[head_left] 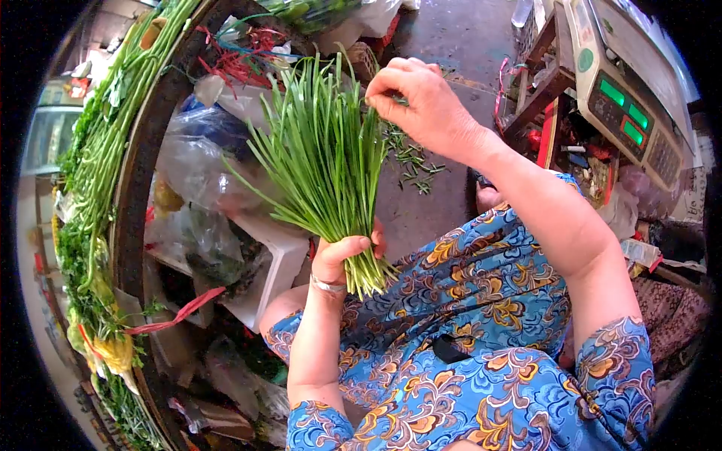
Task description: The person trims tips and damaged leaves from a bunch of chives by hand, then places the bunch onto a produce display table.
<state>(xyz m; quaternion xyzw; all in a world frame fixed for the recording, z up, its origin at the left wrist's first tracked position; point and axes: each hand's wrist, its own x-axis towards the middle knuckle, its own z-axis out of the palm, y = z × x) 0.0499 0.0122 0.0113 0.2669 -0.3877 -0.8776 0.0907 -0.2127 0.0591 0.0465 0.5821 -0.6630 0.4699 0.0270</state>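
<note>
On my right I've got a scale [588, 124], three displays [638, 115] lit green, can't read the digits. Wooden frame [562, 56] just left of it, pink string [500, 89] hanging there. Brown patterned cloth [669, 316] lower right, small packet [639, 253] just above it. Dark floor [451, 30] ahead of me. On my left, a dark ledge [133, 195] curves down my view; long-stemmed greens [98, 165] lie along it, something yellow [116, 355] among them lower down. Red strip [180, 312] crosses the ledge's edge. This side of the ledge: clear bags [199, 150], white box [276, 263]. Tangle of red ties [241, 64] up top, near more greens.
</note>
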